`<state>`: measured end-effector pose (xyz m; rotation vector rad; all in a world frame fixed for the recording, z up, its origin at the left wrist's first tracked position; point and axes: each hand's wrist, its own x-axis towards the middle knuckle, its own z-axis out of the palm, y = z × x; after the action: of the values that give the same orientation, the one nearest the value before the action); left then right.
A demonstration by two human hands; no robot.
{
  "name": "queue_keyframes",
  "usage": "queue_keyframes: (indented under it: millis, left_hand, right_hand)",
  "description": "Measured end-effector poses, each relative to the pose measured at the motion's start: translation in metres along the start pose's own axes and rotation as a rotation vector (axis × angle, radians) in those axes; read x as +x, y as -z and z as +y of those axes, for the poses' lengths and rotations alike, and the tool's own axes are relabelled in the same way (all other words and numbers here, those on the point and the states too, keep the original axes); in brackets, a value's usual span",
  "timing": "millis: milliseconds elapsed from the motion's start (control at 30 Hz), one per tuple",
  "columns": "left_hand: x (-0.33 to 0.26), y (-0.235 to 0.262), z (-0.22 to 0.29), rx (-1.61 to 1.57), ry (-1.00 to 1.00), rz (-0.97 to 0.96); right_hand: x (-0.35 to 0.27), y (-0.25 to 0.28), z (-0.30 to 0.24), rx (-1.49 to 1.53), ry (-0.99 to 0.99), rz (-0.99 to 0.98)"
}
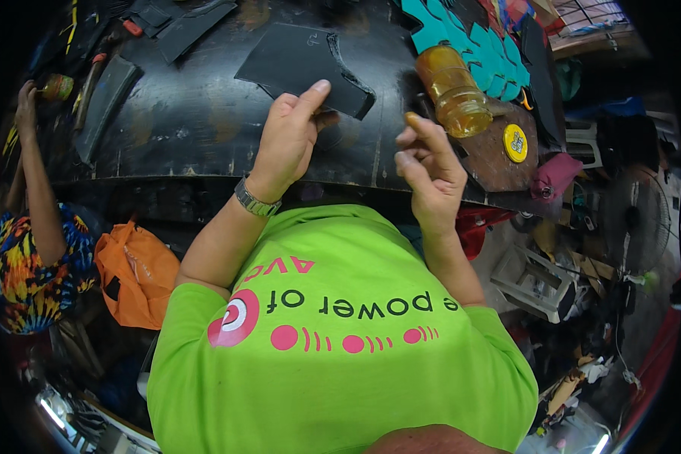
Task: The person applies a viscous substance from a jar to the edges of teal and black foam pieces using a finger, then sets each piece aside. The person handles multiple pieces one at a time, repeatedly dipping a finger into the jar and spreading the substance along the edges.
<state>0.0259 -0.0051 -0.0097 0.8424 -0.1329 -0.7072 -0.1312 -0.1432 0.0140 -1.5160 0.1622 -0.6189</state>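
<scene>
My left hand (286, 140), with a metal-banded watch at the wrist, pinches the near edge of a flat black cut sheet piece (295, 60) between thumb and fingers. The piece has a curved cut-out on its right side with a rough, fuzzy border and a small pale mark on top. My right hand (435, 170) hovers beside it, holding nothing, its fingers bent and apart; a yellowish stain shows on one fingertip. Just beyond that hand a plastic jar (450, 87) of amber liquid rests on the black table (204, 98).
Several teal cut pieces (473, 49) lie behind the jar. A yellow round lid (515, 143) sits on a brown board (499, 170) at the right. Black scraps (181, 30) and a hammer-like tool (91, 87) lie to the left. Another person's hand (27, 113) is at the far left.
</scene>
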Motion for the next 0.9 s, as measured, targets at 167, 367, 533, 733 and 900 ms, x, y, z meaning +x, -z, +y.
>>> queue_keyframes:
  millis: [167, 367, 533, 733, 900]
  left_hand:
    - [-0.001, 0.041, 0.028, -0.171, -0.04, -0.056]
    - [0.04, 0.086, 0.064, -0.226, -0.235, 0.179]
    - [0.083, 0.108, 0.083, -0.242, -0.319, 0.388]
    - [0.112, 0.112, 0.088, -0.138, -0.35, 0.462]
    - [0.119, 0.111, 0.093, 0.018, -0.34, 0.525]
  right_hand:
    - [0.007, -0.006, 0.01, 0.111, -0.046, -0.001]
    - [0.03, -0.018, 0.044, 0.022, 0.0, -0.011]
    - [0.041, -0.018, 0.063, 0.003, -0.06, -0.003]
    - [0.039, -0.017, 0.063, -0.007, -0.075, -0.005]
    - [0.039, -0.018, 0.062, -0.022, -0.074, -0.025]
